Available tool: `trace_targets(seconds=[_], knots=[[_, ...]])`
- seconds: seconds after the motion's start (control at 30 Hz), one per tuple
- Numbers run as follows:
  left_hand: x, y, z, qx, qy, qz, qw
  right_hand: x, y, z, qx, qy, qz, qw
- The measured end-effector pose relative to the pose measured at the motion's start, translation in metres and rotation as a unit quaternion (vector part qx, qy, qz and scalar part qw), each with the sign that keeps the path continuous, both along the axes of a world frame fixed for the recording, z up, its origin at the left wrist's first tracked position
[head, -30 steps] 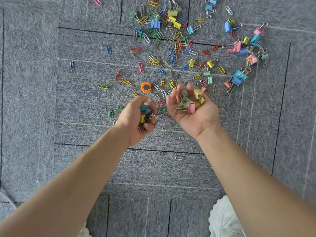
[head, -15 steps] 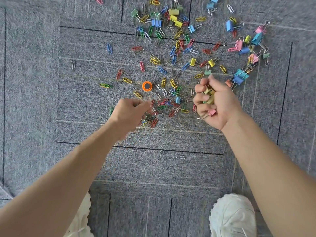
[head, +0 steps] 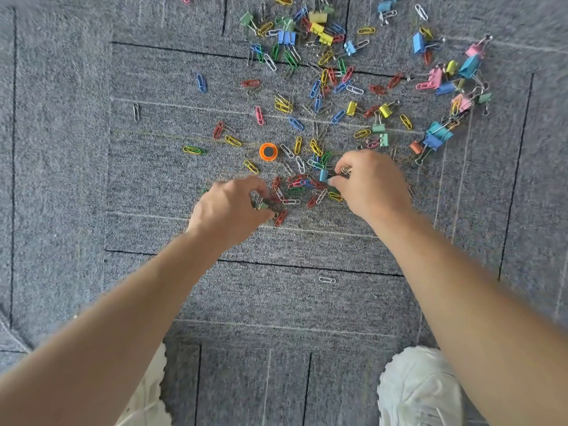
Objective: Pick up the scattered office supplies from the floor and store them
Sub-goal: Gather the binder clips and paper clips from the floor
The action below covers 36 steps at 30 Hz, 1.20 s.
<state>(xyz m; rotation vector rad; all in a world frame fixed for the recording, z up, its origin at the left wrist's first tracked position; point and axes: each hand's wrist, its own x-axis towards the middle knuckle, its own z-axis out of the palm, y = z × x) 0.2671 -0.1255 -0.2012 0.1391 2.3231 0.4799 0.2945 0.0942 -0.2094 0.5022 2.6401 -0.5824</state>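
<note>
Coloured paper clips [head: 294,123] and binder clips [head: 436,136] lie scattered over the grey carpet, thickest at the top and right. My left hand [head: 227,207] is palm down at the near edge of the pile, fingers curled round a small bunch of clips with a green binder clip [head: 262,206] showing. My right hand [head: 372,186] is palm down beside it, holding clips in its curled fingers and pinching a blue binder clip [head: 323,175] with thumb and forefinger. An orange round magnet [head: 268,151] sits just beyond both hands.
The floor is grey carpet tiles [head: 92,179] with dark seams. My two white shoes [head: 421,385] stand at the bottom of the view. A lone silver paper clip [head: 327,280] lies between my forearms. No container is in view.
Both hands turned from palm up, showing gathered clips, to palm down on the pile. The right hand moved left to the middle cluster and pinched a blue binder clip.
</note>
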Motion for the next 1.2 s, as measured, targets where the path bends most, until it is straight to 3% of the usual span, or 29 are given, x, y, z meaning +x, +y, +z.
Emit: trace_targets(seconds=[0.27,0.4,0.5,0.57,0.8,0.93,1.0,1.2], knots=[[0.000,0.000,-0.008,-0.037,0.004,-0.021,0.999,-0.002,0.001,0.003,-0.037,-0.058,0.004,0.998],[0.003,-0.003,-0.012,0.008,0.002,-0.011,1.000,0.003,-0.002,0.002,-0.131,-0.039,-0.064,0.989],[0.005,-0.005,-0.014,0.071,0.008,0.019,0.997,0.003,-0.004,0.002,-0.288,-0.036,-0.238,0.927],[0.004,-0.006,-0.013,0.105,0.014,0.051,0.993,0.001,-0.005,0.004,-0.347,-0.062,-0.295,0.888],[-0.009,-0.004,0.006,0.203,-0.005,0.150,0.968,-0.005,-0.020,0.018,-0.396,-0.119,-0.243,0.878],[-0.025,-0.003,0.033,0.186,0.004,0.178,0.966,-0.019,-0.038,0.046,-0.451,-0.140,-0.252,0.845],[-0.033,-0.002,0.055,0.169,0.007,0.167,0.971,-0.028,-0.045,0.068,-0.449,-0.138,-0.234,0.851],[-0.049,0.000,0.166,0.138,0.028,0.115,0.983,-0.052,-0.055,0.175,-0.338,-0.106,-0.038,0.934]])
